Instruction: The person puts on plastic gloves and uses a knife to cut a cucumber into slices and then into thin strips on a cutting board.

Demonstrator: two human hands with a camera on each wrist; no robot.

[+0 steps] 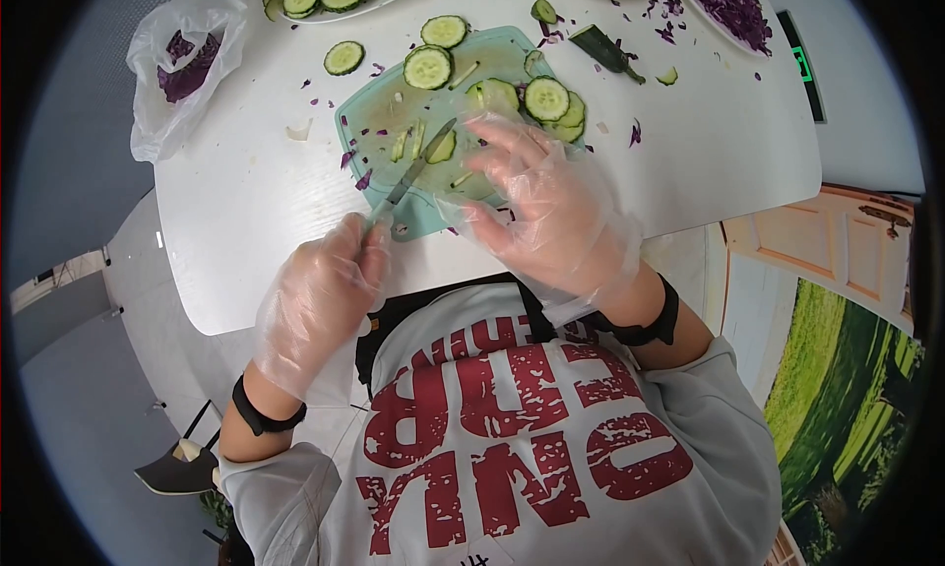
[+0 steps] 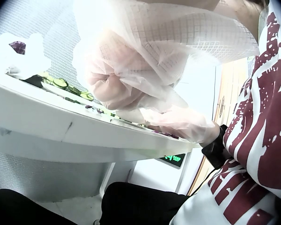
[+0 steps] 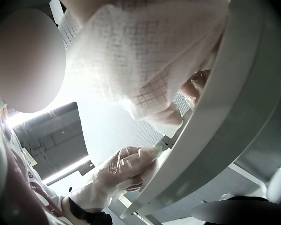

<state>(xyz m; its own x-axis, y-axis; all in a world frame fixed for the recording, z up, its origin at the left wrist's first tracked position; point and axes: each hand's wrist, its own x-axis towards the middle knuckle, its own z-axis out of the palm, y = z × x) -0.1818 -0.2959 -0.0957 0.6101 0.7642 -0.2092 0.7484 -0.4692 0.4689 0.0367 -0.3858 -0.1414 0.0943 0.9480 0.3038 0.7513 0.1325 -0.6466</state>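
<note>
The left hand point(image 1: 325, 276) has its fingers closed round the knife point(image 1: 409, 178); the right hand's point(image 1: 553, 200) are loosely spread, seemingly empty, beside cucumber slices point(image 1: 546, 99) on the cutting board point(image 1: 394, 105). I'd tuck those fingertips before slicing.

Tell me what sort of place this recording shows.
Probably an indoor food-preparation area, perhaps a home kitchen or dining space: a white table holds a green cutting board with cucumber slices, and shredded purple cabbage on a plate.
</note>
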